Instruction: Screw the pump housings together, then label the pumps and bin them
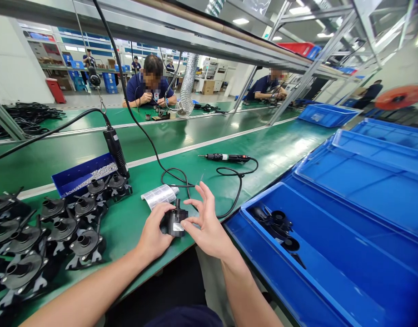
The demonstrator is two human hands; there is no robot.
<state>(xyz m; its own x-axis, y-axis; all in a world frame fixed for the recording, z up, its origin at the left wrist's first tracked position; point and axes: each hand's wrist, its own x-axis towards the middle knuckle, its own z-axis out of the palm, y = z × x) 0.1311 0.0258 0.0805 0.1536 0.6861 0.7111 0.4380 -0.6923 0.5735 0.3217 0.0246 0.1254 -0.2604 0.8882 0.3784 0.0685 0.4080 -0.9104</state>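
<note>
Label [177,226] risked creasing or sitting crooked — likely cause, uneven thumb pressure against a curved wall. Slippage also seemed possible, should the left hand [153,232] have loosened near the bench [127,218] edge.

Black housing [178,216] looked squat and roughly cylindrical, a narrow spout standing up from its top, the pale label on its side wall; print too small to read. Position: above the bench's near edge, just in front of the silvery sheet [160,195]. Left hand was clamped around the housing; right hand [209,229] had its fingers spread apart — thumb tip at the label.
</note>
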